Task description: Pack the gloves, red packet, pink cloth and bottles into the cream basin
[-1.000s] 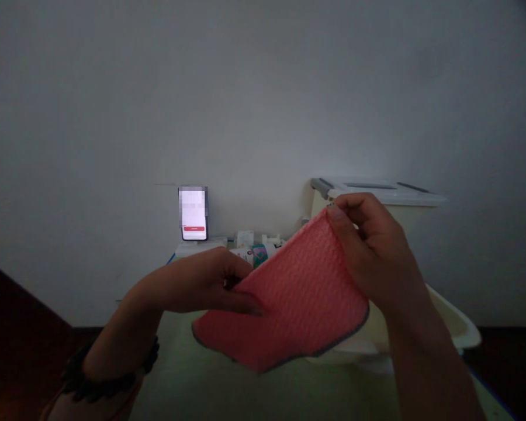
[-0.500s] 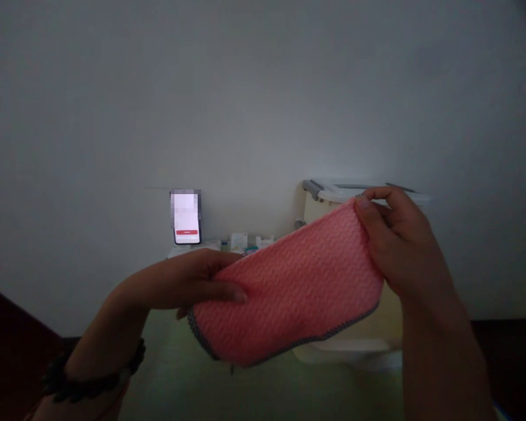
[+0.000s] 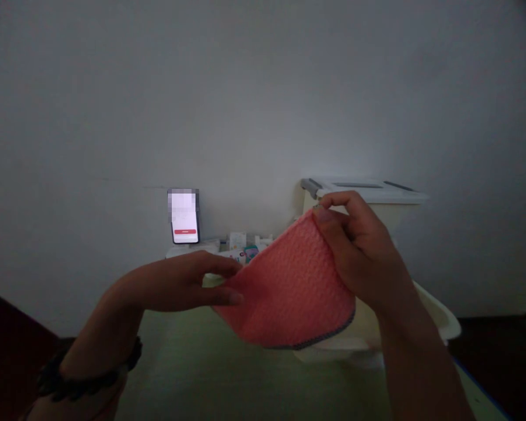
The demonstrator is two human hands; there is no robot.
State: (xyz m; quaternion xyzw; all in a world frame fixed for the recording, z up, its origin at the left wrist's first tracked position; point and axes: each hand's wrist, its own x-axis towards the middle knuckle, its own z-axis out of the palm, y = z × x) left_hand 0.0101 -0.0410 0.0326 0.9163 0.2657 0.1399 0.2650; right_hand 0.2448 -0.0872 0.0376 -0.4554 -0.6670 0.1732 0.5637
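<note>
The right hand [image 3: 363, 251] pinches a corner of a pink textured cloth [image 3: 289, 286] between thumb and fingers; the left hand [image 3: 175, 283] grips its other end, thumb in front. The cloth hangs aslant above the green tabletop [image 3: 201, 374], its dark-edged side downward, partly hiding a cream basin [image 3: 447, 327]. Beyond stand a lidded storage box [image 3: 368, 193] and a lit smartphone [image 3: 185, 219], upright near the wall [image 3: 245, 105].
</note>
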